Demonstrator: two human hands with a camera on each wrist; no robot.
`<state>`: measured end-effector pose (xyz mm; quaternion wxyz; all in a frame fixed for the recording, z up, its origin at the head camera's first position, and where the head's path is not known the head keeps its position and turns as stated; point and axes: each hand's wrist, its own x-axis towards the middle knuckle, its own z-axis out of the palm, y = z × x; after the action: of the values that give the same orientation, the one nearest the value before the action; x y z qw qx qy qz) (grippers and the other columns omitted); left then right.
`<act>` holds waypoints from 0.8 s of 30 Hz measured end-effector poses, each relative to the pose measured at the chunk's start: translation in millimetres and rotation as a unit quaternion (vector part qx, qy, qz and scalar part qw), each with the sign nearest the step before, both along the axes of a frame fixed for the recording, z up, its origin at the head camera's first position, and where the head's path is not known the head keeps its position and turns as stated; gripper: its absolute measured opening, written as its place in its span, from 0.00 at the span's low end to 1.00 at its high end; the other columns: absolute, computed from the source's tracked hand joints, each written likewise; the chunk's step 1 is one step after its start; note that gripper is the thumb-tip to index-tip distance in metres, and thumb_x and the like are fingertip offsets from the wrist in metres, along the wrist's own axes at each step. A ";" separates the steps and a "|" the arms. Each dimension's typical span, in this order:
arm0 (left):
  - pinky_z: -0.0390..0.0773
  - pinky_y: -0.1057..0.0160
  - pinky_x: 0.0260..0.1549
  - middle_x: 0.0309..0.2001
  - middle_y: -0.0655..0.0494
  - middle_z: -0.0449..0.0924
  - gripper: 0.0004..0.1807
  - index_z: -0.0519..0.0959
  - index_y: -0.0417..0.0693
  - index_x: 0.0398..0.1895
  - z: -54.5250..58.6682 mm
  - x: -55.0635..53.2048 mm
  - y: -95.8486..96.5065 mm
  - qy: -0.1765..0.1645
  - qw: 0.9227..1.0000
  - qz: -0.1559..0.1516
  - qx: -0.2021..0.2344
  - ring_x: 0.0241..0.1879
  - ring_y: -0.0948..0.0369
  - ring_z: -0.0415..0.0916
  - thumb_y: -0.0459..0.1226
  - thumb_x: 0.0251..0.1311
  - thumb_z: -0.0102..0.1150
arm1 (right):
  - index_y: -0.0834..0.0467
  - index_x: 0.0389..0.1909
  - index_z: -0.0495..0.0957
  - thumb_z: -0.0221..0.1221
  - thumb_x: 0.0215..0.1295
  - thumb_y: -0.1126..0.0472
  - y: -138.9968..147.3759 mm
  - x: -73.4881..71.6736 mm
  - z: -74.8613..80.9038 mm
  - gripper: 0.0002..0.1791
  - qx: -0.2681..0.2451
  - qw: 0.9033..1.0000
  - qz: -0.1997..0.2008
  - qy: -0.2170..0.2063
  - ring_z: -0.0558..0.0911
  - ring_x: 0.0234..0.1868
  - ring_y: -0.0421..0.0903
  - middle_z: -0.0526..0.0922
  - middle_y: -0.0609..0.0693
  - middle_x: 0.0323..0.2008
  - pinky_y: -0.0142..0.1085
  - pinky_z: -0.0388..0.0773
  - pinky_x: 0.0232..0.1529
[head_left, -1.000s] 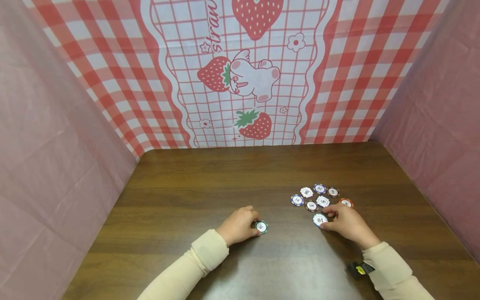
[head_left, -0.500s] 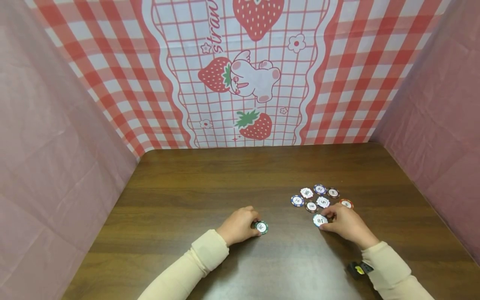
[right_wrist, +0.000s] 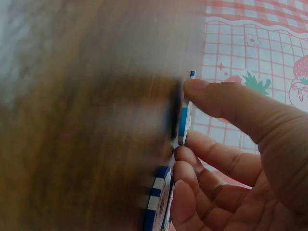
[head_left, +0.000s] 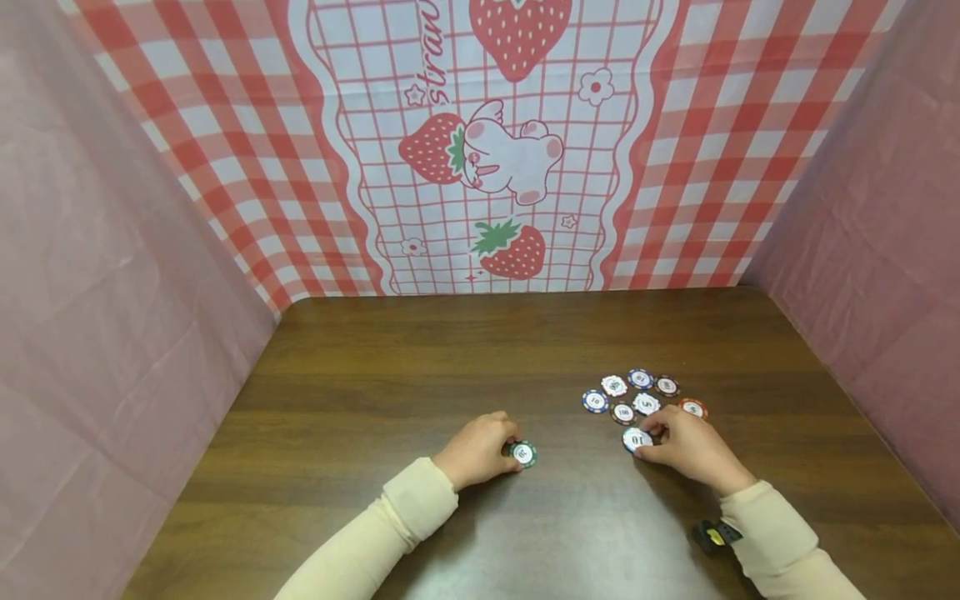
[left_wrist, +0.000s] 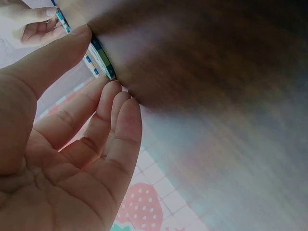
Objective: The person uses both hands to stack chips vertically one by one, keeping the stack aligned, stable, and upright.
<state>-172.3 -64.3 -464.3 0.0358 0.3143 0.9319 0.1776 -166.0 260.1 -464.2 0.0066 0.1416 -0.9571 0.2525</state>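
Note:
My left hand [head_left: 478, 452] pinches a green-edged poker chip [head_left: 523, 454] between thumb and fingertips, low over the wooden table. In the left wrist view this chip [left_wrist: 102, 58] is seen edge-on. My right hand [head_left: 693, 448] pinches a white poker chip [head_left: 637, 440] marked 10, with light blue on its edge; a dark shadow lies under it in the right wrist view. Just beyond that hand are a white chip [head_left: 646, 404] marked 5, a dark-edged chip [head_left: 622, 412] marked 100 and a red-edged chip [head_left: 693, 408], partly covered by the hand.
Further chips lie flat in the same group, among them a blue one [head_left: 596, 401], a pink-and-white one [head_left: 613, 385], another blue one [head_left: 641, 379] and a dark one [head_left: 667, 385]. A strawberry-print cloth [head_left: 517, 250] hangs behind the table [head_left: 420, 358].
My right hand has shifted slightly left with the white chip, which now looks a little tilted. My left hand and its green chip stay in place.

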 end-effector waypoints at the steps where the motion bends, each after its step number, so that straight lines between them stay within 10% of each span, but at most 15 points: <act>1: 0.75 0.70 0.37 0.36 0.59 0.80 0.17 0.84 0.46 0.40 0.1 -0.2 0.0 -0.002 1.000 0.001 0.000 0.33 0.68 0.73 0.43 0.48 0.75 | 0.57 0.30 0.83 0.74 0.44 0.58 -0.5 -0.2 0.4 0.13 -0.003 1.000 -0.001 -0.002 0.76 0.29 0.39 0.81 0.45 0.26 0.35 0.72 0.31; 24: 0.74 0.71 0.36 0.35 0.60 0.79 0.17 0.84 0.47 0.39 -1.2 -1.7 0.0 -0.003 1.000 0.004 -0.003 0.33 0.69 0.72 0.44 0.48 0.75 | 0.62 0.36 0.83 0.74 0.47 0.60 -30.2 -12.9 4.2 0.16 -0.118 0.991 -0.031 0.056 0.71 0.25 0.31 0.79 0.47 0.25 0.27 0.71 0.28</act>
<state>-174.0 -64.3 -465.5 0.0390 0.3100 0.9335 0.1758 -178.9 229.9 -460.1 0.0846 0.1236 -0.9228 0.3549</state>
